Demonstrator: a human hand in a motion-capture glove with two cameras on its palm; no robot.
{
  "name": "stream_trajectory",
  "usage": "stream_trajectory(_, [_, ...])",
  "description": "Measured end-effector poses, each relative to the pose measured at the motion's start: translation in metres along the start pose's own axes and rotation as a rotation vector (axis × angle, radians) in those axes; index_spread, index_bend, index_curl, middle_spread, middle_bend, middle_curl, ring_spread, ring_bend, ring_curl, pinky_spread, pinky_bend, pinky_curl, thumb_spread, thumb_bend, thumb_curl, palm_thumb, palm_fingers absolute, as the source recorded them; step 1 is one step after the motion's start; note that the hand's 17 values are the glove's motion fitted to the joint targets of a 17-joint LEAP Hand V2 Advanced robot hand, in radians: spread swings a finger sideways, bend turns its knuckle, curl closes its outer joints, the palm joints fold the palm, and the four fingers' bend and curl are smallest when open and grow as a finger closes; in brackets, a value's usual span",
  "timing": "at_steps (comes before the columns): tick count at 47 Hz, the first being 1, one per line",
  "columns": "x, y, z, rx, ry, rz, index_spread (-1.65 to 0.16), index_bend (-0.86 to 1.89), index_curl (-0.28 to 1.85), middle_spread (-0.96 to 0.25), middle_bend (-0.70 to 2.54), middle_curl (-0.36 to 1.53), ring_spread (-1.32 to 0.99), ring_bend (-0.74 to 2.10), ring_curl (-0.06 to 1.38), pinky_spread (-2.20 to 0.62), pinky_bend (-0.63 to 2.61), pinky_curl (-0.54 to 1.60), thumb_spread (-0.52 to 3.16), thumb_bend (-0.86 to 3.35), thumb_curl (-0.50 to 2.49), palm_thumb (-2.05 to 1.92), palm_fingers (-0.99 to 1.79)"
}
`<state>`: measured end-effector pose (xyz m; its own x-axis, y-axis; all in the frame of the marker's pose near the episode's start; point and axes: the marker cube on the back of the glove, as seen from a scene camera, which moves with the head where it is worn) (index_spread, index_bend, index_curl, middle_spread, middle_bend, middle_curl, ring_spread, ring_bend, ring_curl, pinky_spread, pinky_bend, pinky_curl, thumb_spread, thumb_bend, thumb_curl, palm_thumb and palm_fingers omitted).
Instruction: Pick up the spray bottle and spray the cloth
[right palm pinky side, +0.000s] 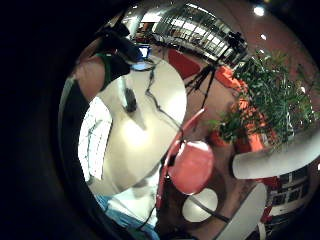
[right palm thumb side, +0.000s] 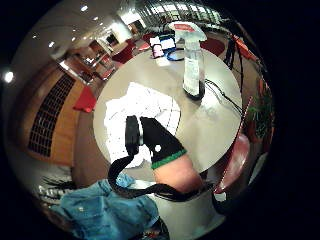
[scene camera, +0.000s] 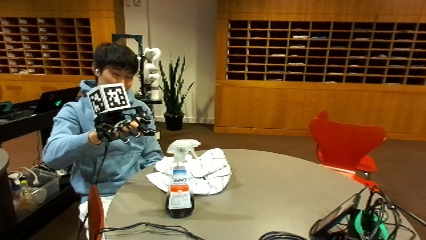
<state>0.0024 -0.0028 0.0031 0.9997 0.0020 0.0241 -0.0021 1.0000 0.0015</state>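
Note:
A clear spray bottle (scene camera: 180, 185) with a white trigger head and dark liquid at its base stands upright on the round grey table (scene camera: 279, 195), near the front edge. Just behind it lies a crumpled white cloth (scene camera: 200, 172). My gloved right hand (scene camera: 123, 127) is raised at chest height in front of the seated person, well above and to the left of the bottle, holding nothing. In the thumb side palm view the bottle (right palm thumb side: 192, 65) stands beyond the cloth (right palm thumb side: 140, 115), with my thumb (right palm thumb side: 160, 145) in front of them. The little finger side palm view shows the cloth (right palm pinky side: 92, 137) on the table.
A red chair (scene camera: 346, 142) stands at the table's far right side. Black cables (scene camera: 146, 231) and a propped device (scene camera: 336, 220) lie along the table's front edge. A dark cart (scene camera: 26, 190) stands left of the person.

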Motion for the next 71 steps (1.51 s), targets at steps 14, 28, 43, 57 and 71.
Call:
stream_trajectory(14, [0.012,-0.014,0.024,0.091,-0.056,0.031,-0.28,0.06,0.06,-0.03,0.35,0.22,0.01,0.53,0.23,0.19,0.61,0.27,0.91,0.11,0.15,0.37,0.51])
stream_trajectory(28, [0.014,-0.026,0.049,0.056,-0.086,0.066,-0.29,0.09,0.1,-0.04,0.35,0.28,0.01,0.54,0.27,0.2,0.61,0.31,1.02,0.03,0.22,0.42,0.49])
stream_trajectory(43, [0.013,-0.031,0.064,0.056,-0.162,0.081,-0.29,0.08,0.11,-0.04,0.34,0.31,0.01,0.54,0.29,0.21,0.61,0.33,1.05,-0.02,0.26,0.45,0.47])
stream_trajectory(57, [0.012,-0.029,0.075,0.067,-0.266,0.136,-0.28,0.07,0.12,-0.04,0.33,0.33,0.01,0.55,0.3,0.21,0.61,0.34,1.05,-0.02,0.29,0.47,0.46])
stream_trajectory(71, [0.012,-0.045,0.098,0.062,-0.486,0.206,-0.26,0.05,0.09,-0.01,0.3,0.34,0.01,0.57,0.31,0.21,0.67,0.36,1.03,-0.03,0.3,0.48,0.37])
